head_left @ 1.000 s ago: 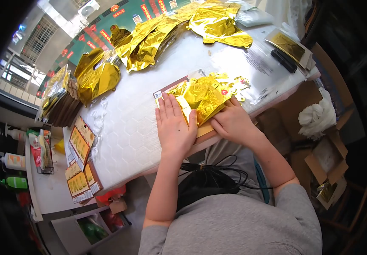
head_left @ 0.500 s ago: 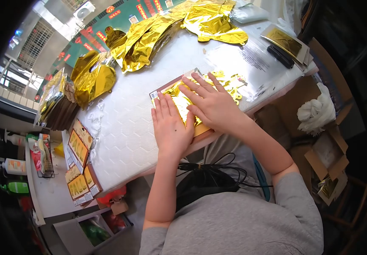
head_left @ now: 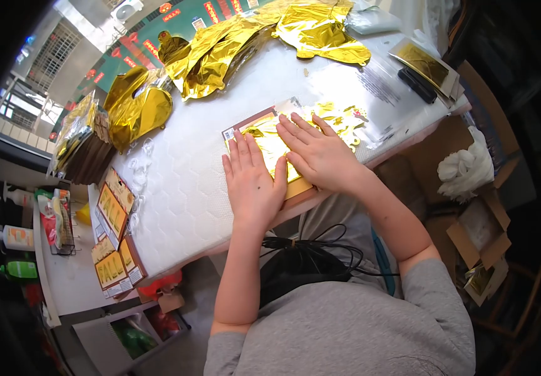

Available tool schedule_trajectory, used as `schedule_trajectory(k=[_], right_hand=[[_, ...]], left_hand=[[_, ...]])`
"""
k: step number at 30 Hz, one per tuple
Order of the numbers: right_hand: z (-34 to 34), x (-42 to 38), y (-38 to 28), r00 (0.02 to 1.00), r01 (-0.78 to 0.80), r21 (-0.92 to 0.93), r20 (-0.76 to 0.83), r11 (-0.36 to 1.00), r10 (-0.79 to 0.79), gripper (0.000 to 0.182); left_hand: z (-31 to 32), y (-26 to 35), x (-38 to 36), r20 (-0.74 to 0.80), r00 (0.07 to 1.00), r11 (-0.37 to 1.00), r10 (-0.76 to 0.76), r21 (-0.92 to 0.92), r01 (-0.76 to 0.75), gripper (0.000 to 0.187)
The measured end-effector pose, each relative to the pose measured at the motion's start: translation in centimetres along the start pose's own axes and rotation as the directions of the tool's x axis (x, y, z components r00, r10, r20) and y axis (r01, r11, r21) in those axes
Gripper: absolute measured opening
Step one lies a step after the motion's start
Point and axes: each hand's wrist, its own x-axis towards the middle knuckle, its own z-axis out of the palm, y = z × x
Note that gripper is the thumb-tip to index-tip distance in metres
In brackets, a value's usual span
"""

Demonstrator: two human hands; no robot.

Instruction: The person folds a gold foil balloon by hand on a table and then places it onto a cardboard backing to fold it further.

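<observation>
My left hand (head_left: 250,191) lies flat, fingers stretched forward, over the left part of a printed card (head_left: 298,190) and the shiny gold foil balloon (head_left: 269,150) on it. Palm down, my right hand (head_left: 324,156) presses on the right side of the same foil, fingers spread a little. Beyond its fingers, more crinkled gold foil (head_left: 347,124) with cut-out edges spills off the card to the right. The hands cover much of the card and foil. Neither hand grips anything.
Large flattened gold balloons (head_left: 211,62) line the table's far side. A stack of packaged cards (head_left: 86,147) stands at the left, with FALL-printed cards (head_left: 114,207) nearer. A black object (head_left: 417,85) lies at the right. Open cardboard boxes (head_left: 480,229) stand below right.
My right hand has slid slightly to the right over the foil, showing more of it between the hands. My left hand has stayed nearly in place.
</observation>
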Motion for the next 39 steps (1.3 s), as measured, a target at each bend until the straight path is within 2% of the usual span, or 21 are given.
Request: schedule_trajectory(k=[3, 5, 6, 8, 9, 11, 15, 19, 21, 23, 27, 29, 32, 33, 35, 36, 38, 39], right_hand=[[-0.1, -0.1, 0.1, 1.000, 0.002, 0.045, -0.002, 0.999, -0.002, 0.056], [-0.2, -0.5, -0.4, 0.974, 0.036, -0.008, -0.223, 0.999, -0.037, 0.047], [-0.8, -1.2, -0.7, 0.974, 0.037, -0.012, -0.225, 0.999, -0.039, 0.047], [-2.3, -3.5, -1.5, 0.950, 0.118, 0.163, -0.305, 0.980, -0.063, 0.039], [-2.1, -4.4, -1.8, 0.951, 0.117, 0.163, -0.301, 0.980, -0.064, 0.039], [-1.5, -5.8, -2.0, 0.904, 0.299, 0.111, -0.352, 0.948, -0.244, 0.038], [-1.9, -6.5, -1.5, 0.894, 0.271, 0.098, -0.395, 0.958, -0.213, 0.033], [-2.9, -6.5, -0.7, 0.900, 0.294, 0.103, -0.365, 0.950, -0.239, 0.031], [-4.6, -6.9, 0.3, 0.883, 0.279, -0.020, -0.389, 0.960, -0.265, 0.031], [-6.0, -7.8, 1.9, 0.884, 0.252, -0.035, -0.398, 0.967, -0.245, 0.030], [-7.6, -11.4, 5.8, 0.883, 0.050, -0.105, -0.460, 0.993, -0.093, 0.034], [-7.9, -13.1, 7.5, 0.853, -0.086, -0.106, -0.522, 0.991, 0.018, 0.033], [-8.1, -14.0, 7.9, 0.631, -0.321, -0.059, -0.757, 0.945, 0.167, 0.017], [-7.7, -14.0, 7.8, 0.632, -0.322, -0.060, -0.757, 0.945, 0.167, 0.017], [-6.5, -14.1, 7.6, 0.263, -0.366, 0.351, -0.849, 0.862, 0.457, 0.013], [-6.5, -13.2, 6.5, 0.268, -0.367, 0.320, -0.863, 0.873, 0.429, 0.012], [-6.9, -10.8, 3.3, 0.464, -0.308, 0.082, -0.857, 0.948, 0.225, 0.012], [-7.4, -8.9, 1.5, 0.559, -0.193, 0.008, -0.821, 0.981, 0.117, 0.017]], left_hand=[[0.1, 0.2, 0.0, 0.000, 1.000, 1.000, -0.005, -0.004, 0.005, 0.085], [-0.2, 0.2, 0.0, 0.012, 1.000, 1.000, 0.000, 0.004, 0.000, 0.083], [-0.2, 0.2, 0.1, 0.007, 1.000, 1.000, 0.001, 0.003, -0.001, 0.083], [0.0, 0.1, 0.1, 0.014, 1.000, 1.000, -0.002, -0.016, 0.002, 0.080], [0.1, 0.0, 0.0, 0.015, 1.000, 1.000, -0.003, -0.019, 0.003, 0.080], [-0.1, -0.1, 0.1, 0.042, 0.999, 0.999, -0.008, -0.040, 0.009, 0.076], [-0.6, -0.1, 0.2, 0.094, 0.995, 0.995, -0.013, -0.093, 0.021, 0.073], [-0.7, -0.2, 0.2, 0.114, 0.993, 0.995, -0.019, -0.098, 0.031, 0.070], [-0.6, -0.2, 0.2, 0.121, 0.992, 0.996, -0.024, -0.083, 0.034, 0.069], [-0.5, -0.2, 0.1, 0.102, 0.995, 0.996, -0.022, -0.089, 0.032, 0.070], [-0.2, -0.2, 0.1, 0.089, 0.996, 0.999, -0.013, -0.037, 0.016, 0.072], [-0.2, -0.2, 0.0, 0.060, 0.998, 1.000, -0.002, -0.027, 0.004, 0.073], [0.1, -0.2, -0.1, 0.036, 0.999, 1.000, 0.006, 0.001, -0.006, 0.074], [0.1, -0.2, -0.1, 0.036, 0.999, 1.000, 0.007, -0.001, -0.007, 0.074], [0.1, -0.2, -0.1, 0.022, 1.000, 1.000, 0.018, 0.010, -0.018, 0.075], [0.1, -0.1, -0.1, 0.020, 1.000, 1.000, 0.018, 0.010, -0.019, 0.075], [-0.1, -0.1, -0.1, 0.035, 0.999, 1.000, 0.015, 0.003, -0.015, 0.076], [0.2, -0.2, -0.1, 0.034, 0.999, 1.000, 0.016, 0.004, -0.016, 0.076]])
